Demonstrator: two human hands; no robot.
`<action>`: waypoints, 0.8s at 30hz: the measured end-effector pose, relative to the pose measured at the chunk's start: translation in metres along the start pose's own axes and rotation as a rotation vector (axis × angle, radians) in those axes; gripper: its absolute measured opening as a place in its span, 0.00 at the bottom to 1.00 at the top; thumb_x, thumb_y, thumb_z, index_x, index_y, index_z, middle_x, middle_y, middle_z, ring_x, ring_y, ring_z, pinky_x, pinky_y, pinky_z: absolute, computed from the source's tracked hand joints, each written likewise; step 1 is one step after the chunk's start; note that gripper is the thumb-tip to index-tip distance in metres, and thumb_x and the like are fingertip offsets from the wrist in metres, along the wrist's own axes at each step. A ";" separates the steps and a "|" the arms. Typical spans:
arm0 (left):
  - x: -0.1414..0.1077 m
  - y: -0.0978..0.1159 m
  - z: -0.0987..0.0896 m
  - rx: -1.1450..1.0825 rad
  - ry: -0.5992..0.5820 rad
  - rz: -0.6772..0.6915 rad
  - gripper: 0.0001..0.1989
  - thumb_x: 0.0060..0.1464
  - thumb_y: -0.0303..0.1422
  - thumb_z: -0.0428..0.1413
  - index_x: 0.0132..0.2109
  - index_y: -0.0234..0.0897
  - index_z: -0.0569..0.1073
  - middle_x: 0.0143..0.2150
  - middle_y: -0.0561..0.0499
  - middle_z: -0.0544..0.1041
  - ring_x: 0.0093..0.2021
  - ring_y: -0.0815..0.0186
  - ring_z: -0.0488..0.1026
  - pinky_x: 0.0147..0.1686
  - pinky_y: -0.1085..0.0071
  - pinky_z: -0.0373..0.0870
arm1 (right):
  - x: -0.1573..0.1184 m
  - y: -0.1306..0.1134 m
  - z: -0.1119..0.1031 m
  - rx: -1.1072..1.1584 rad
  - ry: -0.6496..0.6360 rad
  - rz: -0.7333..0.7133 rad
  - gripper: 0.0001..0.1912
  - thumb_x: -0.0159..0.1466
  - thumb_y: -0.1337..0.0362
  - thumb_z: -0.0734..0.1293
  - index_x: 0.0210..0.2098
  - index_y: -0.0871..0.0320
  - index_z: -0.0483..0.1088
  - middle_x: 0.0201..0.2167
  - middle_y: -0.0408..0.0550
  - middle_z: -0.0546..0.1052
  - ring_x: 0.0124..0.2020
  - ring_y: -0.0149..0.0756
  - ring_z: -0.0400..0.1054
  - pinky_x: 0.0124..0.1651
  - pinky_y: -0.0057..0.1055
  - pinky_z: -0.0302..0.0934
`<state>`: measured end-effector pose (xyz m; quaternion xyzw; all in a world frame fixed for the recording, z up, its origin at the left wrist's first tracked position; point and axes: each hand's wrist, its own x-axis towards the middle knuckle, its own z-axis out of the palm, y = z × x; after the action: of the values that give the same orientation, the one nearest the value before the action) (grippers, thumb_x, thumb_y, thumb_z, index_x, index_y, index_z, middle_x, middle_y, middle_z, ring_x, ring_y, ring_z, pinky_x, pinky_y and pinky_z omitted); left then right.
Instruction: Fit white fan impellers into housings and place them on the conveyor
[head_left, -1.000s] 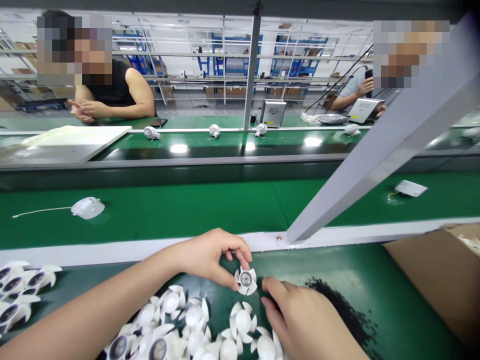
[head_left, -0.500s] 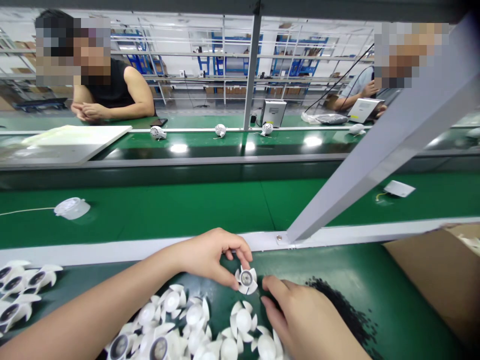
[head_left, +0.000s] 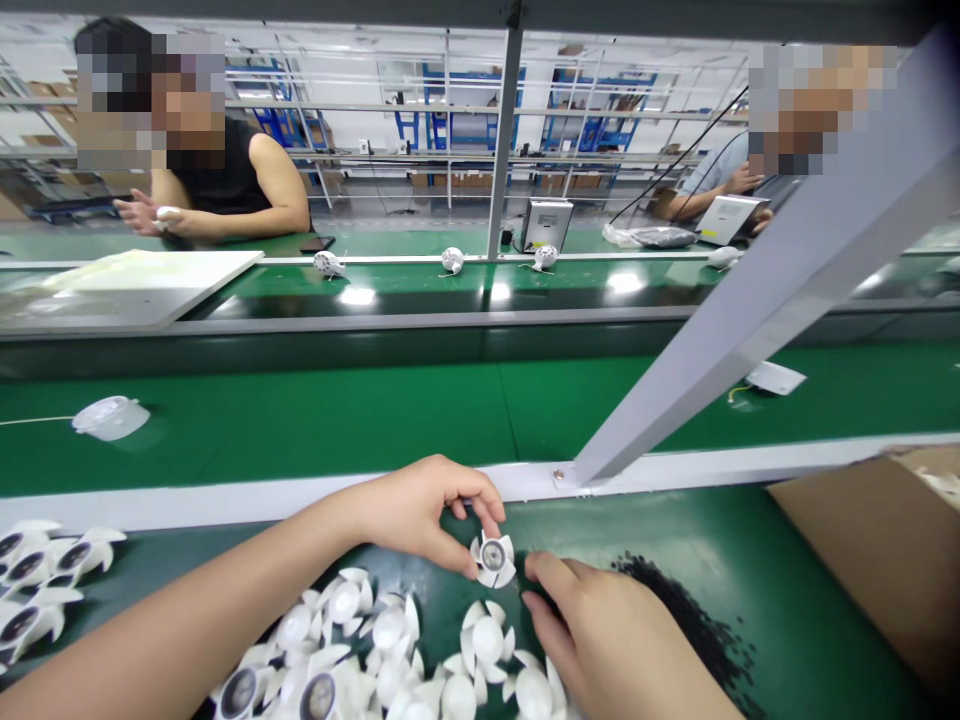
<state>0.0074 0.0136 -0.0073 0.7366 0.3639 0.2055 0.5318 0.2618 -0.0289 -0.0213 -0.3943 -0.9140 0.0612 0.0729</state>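
Note:
My left hand (head_left: 439, 510) pinches a small white fan blade wheel (head_left: 493, 562) between thumb and fingers, its round hub cavity facing up. Just right of it, my right hand (head_left: 592, 610) is held with thumb and forefinger close together, not touching the wheel. Whatever lies between those fingertips, if anything, is too small to make out. Below both hands spreads a pile of similar white fan blade wheels (head_left: 390, 630), some hub side up, others turned over. Beyond my right hand lies a heap of tiny black pieces (head_left: 675, 600).
More fan blade wheels (head_left: 45, 570) lie at far left. A cardboard box (head_left: 862, 560) stands at right. Behind a white rail, a green conveyor belt (head_left: 360, 410) carries a white round housing (head_left: 111, 418). A slanted metal post (head_left: 720, 290) crosses the right side. Two people sit opposite.
Both my hands and the fan blade wheel stay still. On the near belt, the white parts have shifted left; those on the far belt moved right. The person at left has lifted a hand.

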 end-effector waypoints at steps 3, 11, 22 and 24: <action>0.000 0.000 0.000 0.003 -0.001 -0.007 0.25 0.40 0.33 0.72 0.47 0.41 0.76 0.44 0.52 0.82 0.44 0.65 0.78 0.41 0.73 0.67 | 0.000 0.000 0.000 0.006 -0.021 0.004 0.05 0.64 0.69 0.60 0.35 0.52 0.65 0.22 0.41 0.75 0.18 0.41 0.71 0.23 0.31 0.39; 0.000 0.000 0.000 0.023 -0.007 -0.008 0.25 0.41 0.34 0.71 0.47 0.41 0.75 0.45 0.53 0.82 0.44 0.66 0.78 0.41 0.75 0.67 | -0.002 0.001 0.000 0.012 -0.051 0.015 0.05 0.64 0.69 0.60 0.35 0.52 0.66 0.23 0.42 0.76 0.20 0.40 0.72 0.23 0.32 0.42; 0.000 0.002 -0.001 0.012 -0.011 -0.004 0.24 0.41 0.33 0.71 0.47 0.41 0.76 0.44 0.53 0.82 0.44 0.66 0.78 0.41 0.74 0.67 | -0.001 0.002 0.001 0.015 -0.013 -0.003 0.05 0.64 0.68 0.60 0.35 0.52 0.65 0.22 0.41 0.75 0.18 0.40 0.70 0.22 0.32 0.41; 0.000 0.001 -0.001 0.014 -0.009 -0.004 0.24 0.41 0.33 0.71 0.47 0.41 0.76 0.45 0.53 0.82 0.44 0.66 0.78 0.41 0.75 0.67 | -0.002 0.002 0.001 0.016 -0.011 -0.006 0.05 0.64 0.69 0.60 0.35 0.52 0.65 0.22 0.41 0.75 0.18 0.40 0.70 0.22 0.32 0.40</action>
<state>0.0075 0.0141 -0.0058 0.7407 0.3642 0.1986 0.5285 0.2639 -0.0291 -0.0231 -0.3906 -0.9151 0.0704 0.0710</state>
